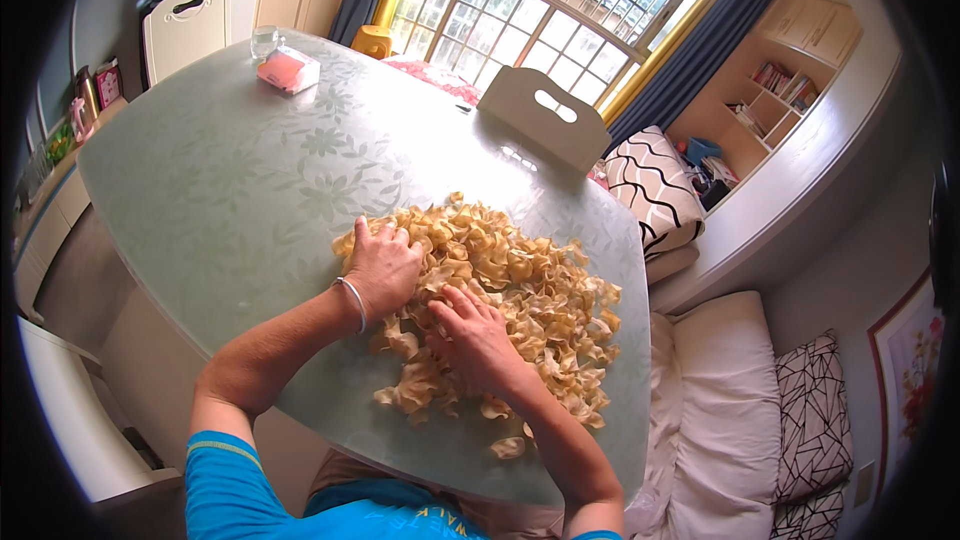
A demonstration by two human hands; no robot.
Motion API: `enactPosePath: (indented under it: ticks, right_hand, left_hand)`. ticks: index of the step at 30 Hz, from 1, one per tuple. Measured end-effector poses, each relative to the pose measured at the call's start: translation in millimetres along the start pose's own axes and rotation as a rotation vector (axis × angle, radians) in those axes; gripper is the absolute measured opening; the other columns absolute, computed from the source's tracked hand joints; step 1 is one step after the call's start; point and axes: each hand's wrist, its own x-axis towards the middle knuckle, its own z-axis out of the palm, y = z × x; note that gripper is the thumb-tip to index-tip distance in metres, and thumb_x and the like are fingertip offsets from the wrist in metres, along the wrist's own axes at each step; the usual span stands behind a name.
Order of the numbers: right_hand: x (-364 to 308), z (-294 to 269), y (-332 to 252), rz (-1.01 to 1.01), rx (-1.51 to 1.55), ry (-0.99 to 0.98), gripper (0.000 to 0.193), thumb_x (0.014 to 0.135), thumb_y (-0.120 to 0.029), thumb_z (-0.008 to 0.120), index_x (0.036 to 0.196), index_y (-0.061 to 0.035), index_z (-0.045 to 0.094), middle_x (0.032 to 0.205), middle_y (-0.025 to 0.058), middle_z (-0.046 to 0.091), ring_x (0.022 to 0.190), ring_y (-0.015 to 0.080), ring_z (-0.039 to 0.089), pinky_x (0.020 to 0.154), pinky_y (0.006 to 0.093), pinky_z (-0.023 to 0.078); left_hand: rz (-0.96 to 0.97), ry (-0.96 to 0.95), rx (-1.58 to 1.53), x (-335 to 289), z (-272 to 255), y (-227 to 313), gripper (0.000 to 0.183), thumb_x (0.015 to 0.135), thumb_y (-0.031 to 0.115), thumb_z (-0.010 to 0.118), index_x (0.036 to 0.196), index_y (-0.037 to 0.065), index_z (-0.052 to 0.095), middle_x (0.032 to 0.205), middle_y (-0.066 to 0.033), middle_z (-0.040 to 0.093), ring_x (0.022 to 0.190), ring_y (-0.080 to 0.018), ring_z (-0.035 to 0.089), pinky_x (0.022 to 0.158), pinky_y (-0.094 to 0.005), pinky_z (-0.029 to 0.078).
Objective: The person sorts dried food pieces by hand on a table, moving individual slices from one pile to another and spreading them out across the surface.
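Slices [545, 290], tan and curled, heaped from centre to lower right of frame on the table [200, 190]; 1 stray at the heap's lower edge. Left hand [385, 265] on the heap's left side, fingers bent; right hand [474, 338] just below and right, fingers half-curled among slices. Cannot tell whether either grips: some fingertips buried, palms hidden. Box [290, 71] and glass [264, 42] upper left, well apart from the heap. White chair [186, 35] upper left, beige chair [518, 108] top centre, sofa [725, 400] lower right. Window [520, 25] glare washes out tabletop pattern. Right sleeve [597, 535] mostly cut off below.
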Motion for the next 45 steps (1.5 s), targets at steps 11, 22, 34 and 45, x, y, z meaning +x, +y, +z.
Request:
enactPosePath:
  ticks: [11, 22, 34, 45]
  right_hand:
    - [-58, 1, -12, -0.009, -0.176, 0.134, 0.046, 0.084, -0.035, 0.068, 0.124, -0.0132, 0.057, 0.136, 0.0118, 0.051, 0.132, 0.0301, 0.043, 0.108, 0.0549, 0.027]
    - [-72, -8, 16, 0.159, -0.167, 0.200, 0.051, 0.085, -0.037, 0.070, 0.128, -0.0135, 0.058, 0.135, 0.0156, 0.052, 0.131, 0.0328, 0.044, 0.110, 0.0542, 0.027]
    - [-77, -7, 8, 0.099, -0.088, 0.212, 0.043, 0.082, -0.026, 0.072, 0.119, -0.0077, 0.060, 0.124, 0.0134, 0.058, 0.123, 0.0311, 0.051, 0.109, 0.0537, 0.029]
    - [-78, -1, -38, -0.114, 0.020, 0.105, 0.066, 0.074, -0.033, 0.079, 0.135, -0.0213, 0.055, 0.144, 0.0150, 0.044, 0.133, 0.0364, 0.042, 0.110, 0.0553, 0.027]
  left_hand:
    - [0.444, 0.236, -0.202, -4, 27, 16, 0.038, 0.093, 0.037, 0.060, 0.128, 0.022, 0.060, 0.142, -0.0086, 0.051, 0.135, -0.0286, 0.044, 0.108, -0.0644, 0.025]
    - [0.159, 0.174, -0.017, 0, 17, 5, 0.057, 0.092, 0.053, 0.055, 0.143, 0.026, 0.048, 0.145, -0.0094, 0.049, 0.133, -0.0296, 0.045, 0.105, -0.0701, 0.025]
    - [-0.008, 0.035, 0.062, 4, 2, -7, 0.046, 0.092, 0.038, 0.061, 0.131, 0.014, 0.058, 0.131, -0.0061, 0.059, 0.130, -0.0257, 0.047, 0.107, -0.0602, 0.027]
    - [-0.022, -0.187, 0.016, 1, -23, -22, 0.060, 0.088, 0.051, 0.061, 0.139, 0.019, 0.053, 0.147, -0.0109, 0.045, 0.136, -0.0322, 0.039, 0.108, -0.0636, 0.023]
